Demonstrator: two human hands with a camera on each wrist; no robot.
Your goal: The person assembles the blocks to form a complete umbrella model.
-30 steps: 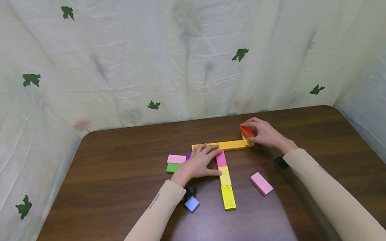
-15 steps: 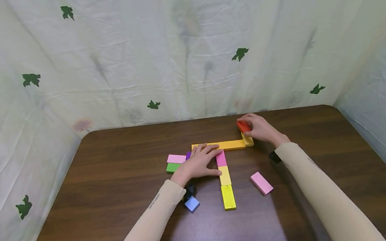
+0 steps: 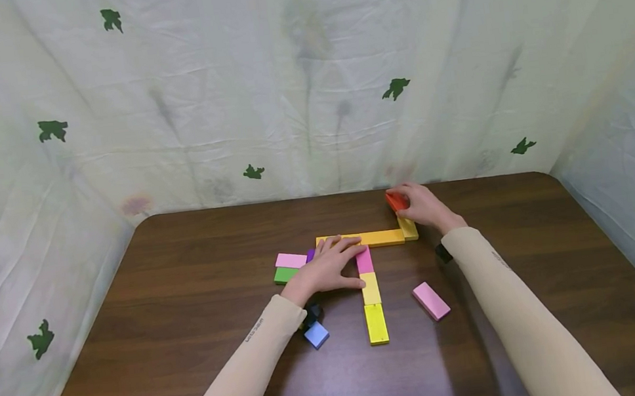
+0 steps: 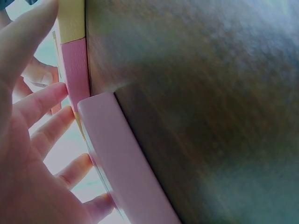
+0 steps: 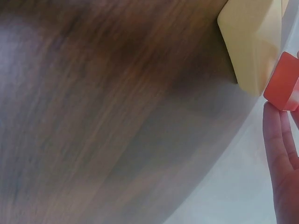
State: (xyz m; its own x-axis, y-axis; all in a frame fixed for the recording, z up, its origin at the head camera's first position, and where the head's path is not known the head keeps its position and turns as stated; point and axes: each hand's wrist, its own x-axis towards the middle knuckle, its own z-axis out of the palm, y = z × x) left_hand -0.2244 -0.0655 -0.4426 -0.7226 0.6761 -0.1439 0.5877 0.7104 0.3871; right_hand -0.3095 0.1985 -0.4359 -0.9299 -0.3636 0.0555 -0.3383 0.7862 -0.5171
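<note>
My right hand (image 3: 424,206) pinches a red block (image 3: 396,201) between thumb and fingers. It holds the block at the far end of a tan block (image 3: 408,229), which joins the right end of an orange row (image 3: 382,238). In the right wrist view, the red block (image 5: 281,83) sits right by the tan block's tip (image 5: 252,70). My left hand (image 3: 327,273) lies with fingers spread over the row's left part, fingertips at its edge. Its thumb touches a column of pink (image 3: 364,259), pale yellow (image 3: 370,288) and bright yellow (image 3: 376,324) blocks running toward me.
A loose pink block (image 3: 431,301) lies right of the column. Left of my left hand are a light pink block (image 3: 291,260), a green one (image 3: 286,275) and a partly hidden purple one (image 3: 310,256). A blue block (image 3: 316,335) lies below my left wrist. Pale curtains surround the brown table (image 3: 204,344).
My right hand has moved left and farther back, carrying the red block from over the tan block to its far end. The left hand stays in place.
</note>
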